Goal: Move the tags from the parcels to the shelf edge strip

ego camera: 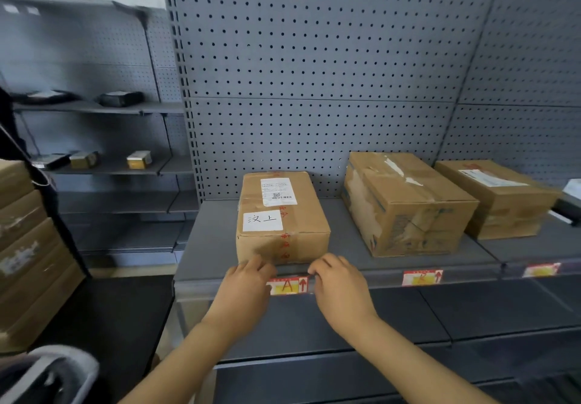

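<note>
Three cardboard parcels stand on the grey shelf: the left parcel with white labels, a worn middle parcel and a right parcel. A red and yellow tag marked A sits in the shelf edge strip just below the left parcel. My left hand pinches the tag's left end and my right hand pinches its right end, both with fingers curled against the strip. Two more tags, the middle tag and the right tag, sit in the strip under the other parcels.
A perforated grey back panel rises behind the shelf. Lower grey shelves lie beneath. Stacked cardboard boxes stand at the left, a grey chair back at bottom left. Side shelves hold small items.
</note>
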